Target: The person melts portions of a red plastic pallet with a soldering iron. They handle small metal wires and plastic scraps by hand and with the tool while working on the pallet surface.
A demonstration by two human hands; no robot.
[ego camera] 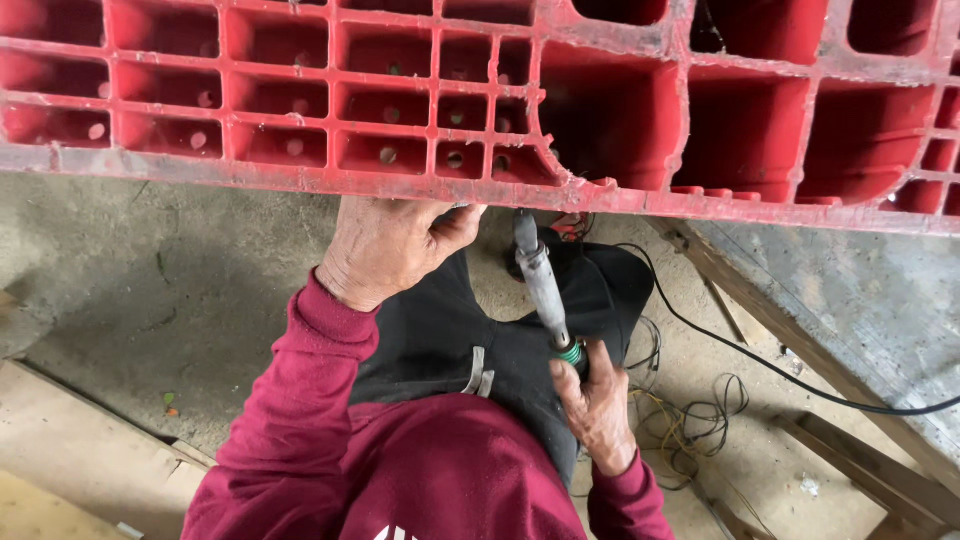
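Red pallet stands on edge, its lower rim across the top of view. Left hand clamps that rim, fingers curled under it. Right hand is clenched on the handle of a metal tool, tip up at the rim beside a curved cut-out. Black cable trails over the floor. Judgement: keep left hand firm, tip steady on the edge, cable away from feet.

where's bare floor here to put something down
Bare concrete floor lies under the red pallet, beside the left hand. Crowded beside the right hand gripping the tool: tangled wires, wooden beams.
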